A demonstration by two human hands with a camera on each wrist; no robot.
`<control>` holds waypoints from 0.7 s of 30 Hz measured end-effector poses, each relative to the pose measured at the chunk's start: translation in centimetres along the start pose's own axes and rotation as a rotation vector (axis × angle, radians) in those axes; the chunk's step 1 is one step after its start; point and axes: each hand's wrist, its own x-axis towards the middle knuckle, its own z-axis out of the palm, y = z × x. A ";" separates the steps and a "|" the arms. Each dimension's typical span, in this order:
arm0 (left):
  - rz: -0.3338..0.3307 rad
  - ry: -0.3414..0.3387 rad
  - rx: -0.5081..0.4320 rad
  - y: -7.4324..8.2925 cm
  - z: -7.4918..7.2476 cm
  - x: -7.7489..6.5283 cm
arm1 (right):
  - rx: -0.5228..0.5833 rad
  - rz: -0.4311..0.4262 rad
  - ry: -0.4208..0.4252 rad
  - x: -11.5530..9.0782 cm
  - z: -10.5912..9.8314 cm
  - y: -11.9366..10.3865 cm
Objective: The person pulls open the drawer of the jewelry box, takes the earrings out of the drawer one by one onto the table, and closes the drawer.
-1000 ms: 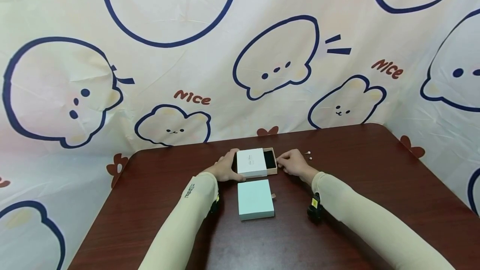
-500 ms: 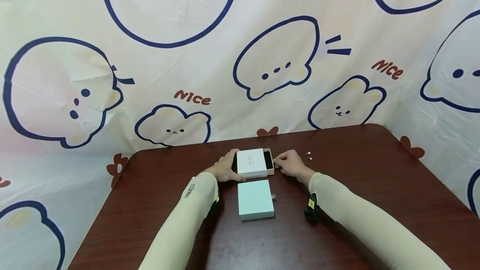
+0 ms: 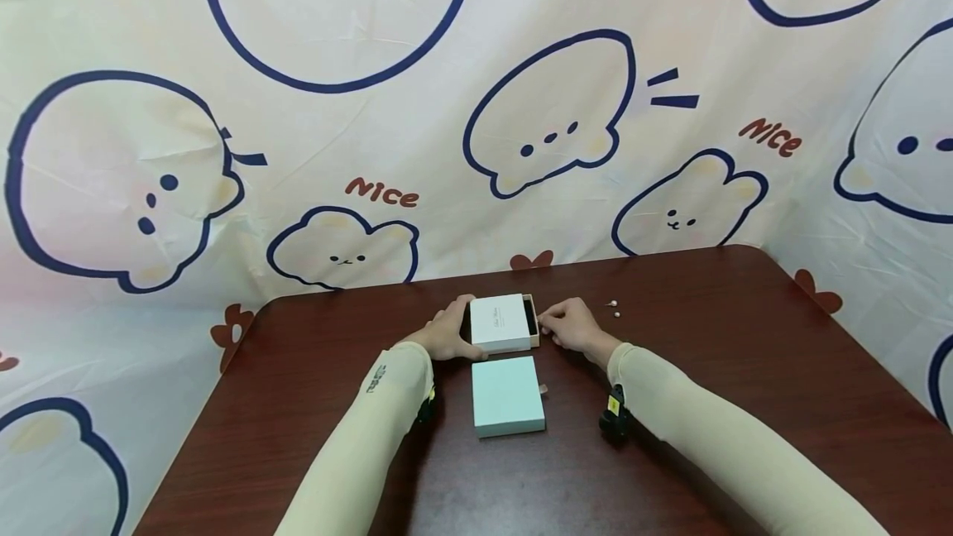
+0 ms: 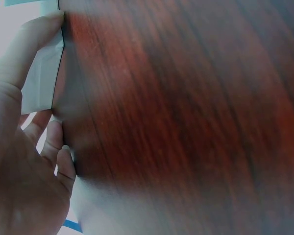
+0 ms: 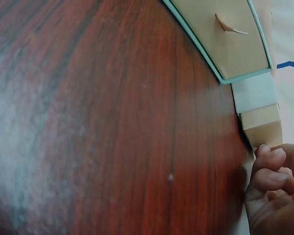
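A white drawer-style gift box lies on the table, its sleeve printed with small script. My left hand grips that sleeve, thumb along the near side and fingers round the far left. From its right end a thin strip of the tan drawer with a dark lining sticks out. My right hand has its curled fingertips at the drawer's outer end; the right wrist view has them against the tan end wall, their grip partly hidden. Close in front lies a mint-green box with a small ribbon tab.
Two small pearl-like stud earrings lie beyond the right hand. Dark red-brown wood grain covers the table. A printed cartoon cloth hangs behind and at both sides.
The tan drawer has slid left into the white sleeve, leaving a narrower strip outside. My right hand has moved left with it. The left hand and mint-green box have stayed put.
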 end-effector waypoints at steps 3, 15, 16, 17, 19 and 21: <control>-0.003 -0.003 -0.002 0.0 -0.1 0.0 | 0.000 -0.017 -0.006 0.0 0.2 0.0; 0.006 -0.006 0.009 -0.2 0.0 0.1 | 0.010 0.005 0.003 0.3 0.8 -0.2; 0.004 -0.006 0.009 -0.1 0.0 0.1 | 0.010 0.005 0.003 0.4 0.8 -0.2; 0.004 -0.005 0.010 -0.1 0.1 0.1 | 0.008 0.004 0.004 0.4 0.9 -0.2; 0.005 0.000 0.008 -0.1 0.1 0.0 | 0.009 0.004 0.006 0.4 1.0 -0.2; 0.003 -0.001 0.010 -0.1 0.1 0.0 | 0.004 -0.001 0.007 0.4 1.1 -0.2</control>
